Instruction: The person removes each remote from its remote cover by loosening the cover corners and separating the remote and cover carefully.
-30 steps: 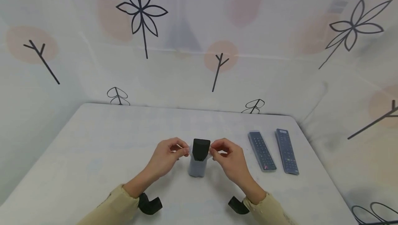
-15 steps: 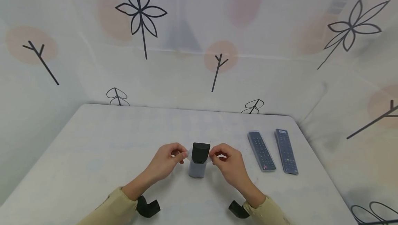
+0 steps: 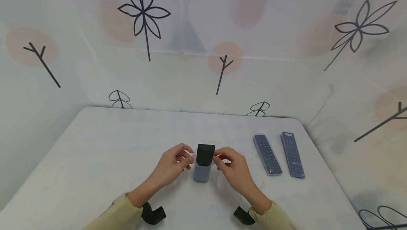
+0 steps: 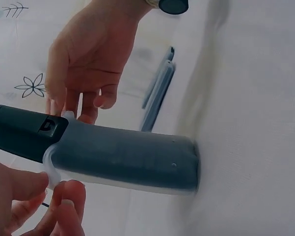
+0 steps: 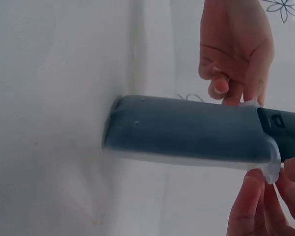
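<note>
A dark remote control (image 3: 205,154) stands on end on the table, its upper end sticking out of a translucent protective sleeve (image 3: 201,174). The sleeve covers the lower part, and its lip (image 4: 54,167) curls outward in the left wrist view. My left hand (image 3: 174,163) holds that lip on the left between thumb and fingers. On the opposite side my right hand (image 3: 234,166) pinches the sleeve's edge, with the fingertips close to the lip (image 5: 272,169) in the right wrist view. A small latch (image 4: 47,126) shows on the remote just above the sleeve.
Two more remotes lie flat at the right, one (image 3: 267,154) nearer the middle and one (image 3: 293,155) farther out. Black curved pieces (image 3: 154,214) sit at both wrists. A patterned cloth (image 3: 181,81) rises behind the white table (image 3: 127,131).
Both hands first dropped slightly with the sleeve's edges pulled outward. Now the edges are less spread, the hands sit closer to the remote, and the left fingers look more parted.
</note>
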Demonstrator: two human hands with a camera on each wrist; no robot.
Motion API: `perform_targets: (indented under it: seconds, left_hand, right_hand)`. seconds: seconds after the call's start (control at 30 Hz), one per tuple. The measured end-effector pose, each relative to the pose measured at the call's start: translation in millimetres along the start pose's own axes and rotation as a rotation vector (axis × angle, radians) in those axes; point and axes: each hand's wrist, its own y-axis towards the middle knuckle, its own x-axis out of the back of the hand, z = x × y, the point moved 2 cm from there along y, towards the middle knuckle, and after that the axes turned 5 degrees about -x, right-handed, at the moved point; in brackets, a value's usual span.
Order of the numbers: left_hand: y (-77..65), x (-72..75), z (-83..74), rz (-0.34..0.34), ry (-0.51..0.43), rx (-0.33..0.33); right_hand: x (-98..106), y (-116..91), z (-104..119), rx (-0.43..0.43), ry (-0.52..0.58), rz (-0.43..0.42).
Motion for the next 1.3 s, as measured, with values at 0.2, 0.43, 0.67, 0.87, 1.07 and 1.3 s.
perform_targets:
  seconds: [0.2, 0.43, 0.67, 0.87, 1.07, 1.3]
  left_hand:
    - [-1.6, -0.4, -3.8, -0.036, 0.044, 0.006]
    - [-1.3, -0.7, -7.3, -0.084, -0.042, 0.037]
    - [-0.6, 1.0, -9.2, -0.101, -0.082, 0.025]
    - [-0.8, 4.9, -9.1, -0.063, -0.041, -0.012]
    - [-0.1, 7.5, -7.4, -0.006, 0.074, -0.052]
    - [-1.0, 6.1, -1.5, 0.053, 0.149, -0.069]
  right_hand:
    - [-1, -4, 4, -0.003, 0.02, 0.013]
    - [-4, -5, 7, -0.022, 0.033, -0.006]
    - [-3, -4, 7, -0.025, -0.038, -0.015]
    - [-3, -4, 4, 0.006, -0.082, 0.006]
    - [-3, -5, 1, 0.003, -0.118, 0.026]
    - [-3, -6, -4, 0.028, -0.091, 0.054]
